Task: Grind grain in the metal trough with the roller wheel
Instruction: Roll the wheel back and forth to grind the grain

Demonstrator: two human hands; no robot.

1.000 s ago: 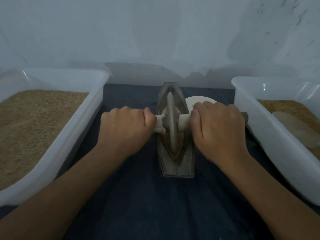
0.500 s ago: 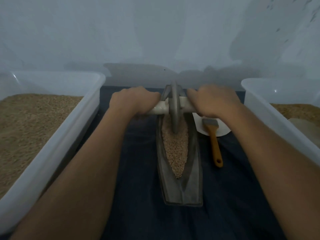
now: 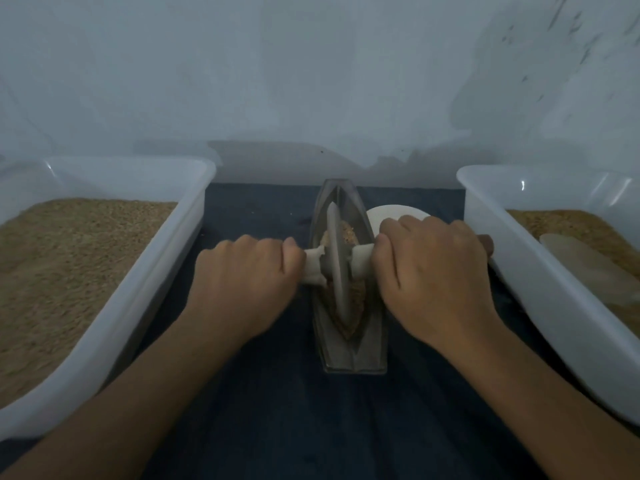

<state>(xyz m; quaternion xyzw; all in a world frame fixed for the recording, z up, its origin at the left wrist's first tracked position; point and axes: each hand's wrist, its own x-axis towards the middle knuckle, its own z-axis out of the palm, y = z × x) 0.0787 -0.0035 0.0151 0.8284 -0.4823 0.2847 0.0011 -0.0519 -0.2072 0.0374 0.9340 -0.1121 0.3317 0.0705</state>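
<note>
A boat-shaped metal trough (image 3: 349, 351) lies lengthwise at the middle of the table (image 3: 277, 410), which is covered in dark blue cloth. Brown grain (image 3: 356, 299) fills its channel. The roller wheel (image 3: 335, 265) stands upright in the trough, about midway along it. The left hand (image 3: 246, 282) curls round the white axle handle (image 3: 313, 266) on one side, and the right hand (image 3: 433, 275) grips the handle on the other. A white plastic tub (image 3: 152, 289) of grain sits along the left edge, another tub (image 3: 519, 265) along the right. A white dish (image 3: 398, 214) shows behind the right hand.
</note>
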